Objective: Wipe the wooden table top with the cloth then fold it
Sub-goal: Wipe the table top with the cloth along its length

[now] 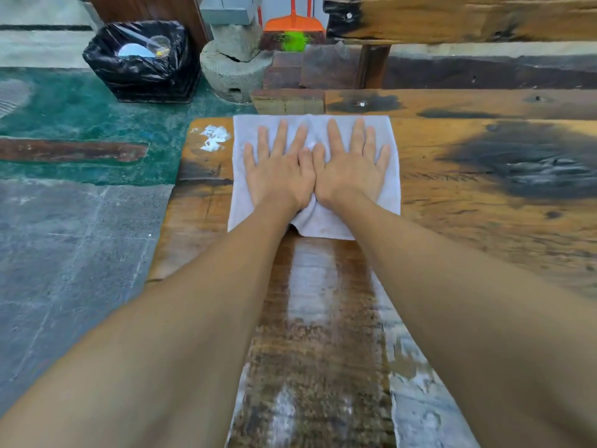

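Note:
A white cloth (245,202) lies spread flat near the far left end of the wooden table top (452,205). My left hand (277,166) and my right hand (350,163) rest side by side on it, palms down, fingers spread, thumbs touching. Both press on the cloth without gripping it. The cloth bunches a little under my wrists. A wet, shiny streak (310,286) runs along the wood from the cloth back toward me between my forearms.
A white paint-like blotch (213,137) marks the table's far left corner. Dark burn stains (529,166) lie to the right. Off the table's left edge is a green and grey floor with a black-lined bin (142,59), a stone block (235,66) and an orange broom (294,24).

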`<state>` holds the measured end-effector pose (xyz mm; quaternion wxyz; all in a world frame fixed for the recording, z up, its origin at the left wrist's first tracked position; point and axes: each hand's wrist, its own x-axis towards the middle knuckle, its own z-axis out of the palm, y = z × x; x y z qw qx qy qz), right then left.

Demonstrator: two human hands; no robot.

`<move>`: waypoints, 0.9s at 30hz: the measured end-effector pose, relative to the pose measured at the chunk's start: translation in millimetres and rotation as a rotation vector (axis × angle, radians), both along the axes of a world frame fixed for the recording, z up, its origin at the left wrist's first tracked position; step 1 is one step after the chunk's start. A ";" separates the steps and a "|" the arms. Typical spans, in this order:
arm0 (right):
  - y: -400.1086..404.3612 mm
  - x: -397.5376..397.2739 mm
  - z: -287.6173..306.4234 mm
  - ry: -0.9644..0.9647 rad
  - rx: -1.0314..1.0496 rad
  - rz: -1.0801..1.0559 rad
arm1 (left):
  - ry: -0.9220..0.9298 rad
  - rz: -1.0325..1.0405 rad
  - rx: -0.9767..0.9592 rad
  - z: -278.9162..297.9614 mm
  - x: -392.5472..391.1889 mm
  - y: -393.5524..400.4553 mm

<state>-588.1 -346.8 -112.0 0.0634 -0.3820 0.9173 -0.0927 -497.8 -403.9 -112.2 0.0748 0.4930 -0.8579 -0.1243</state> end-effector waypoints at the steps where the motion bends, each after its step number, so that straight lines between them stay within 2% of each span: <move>1: 9.5 3.4 -0.1 0.003 -0.003 -0.011 | 0.009 -0.006 0.003 0.5 2.4 8.2; 15: 188.5 64.6 4.2 -0.056 0.044 -0.141 | 0.019 -0.075 0.058 -7.0 59.3 185.2; 27: 352.0 160.6 3.3 -0.096 0.097 -0.241 | 0.041 -0.066 0.142 2.2 147.4 352.7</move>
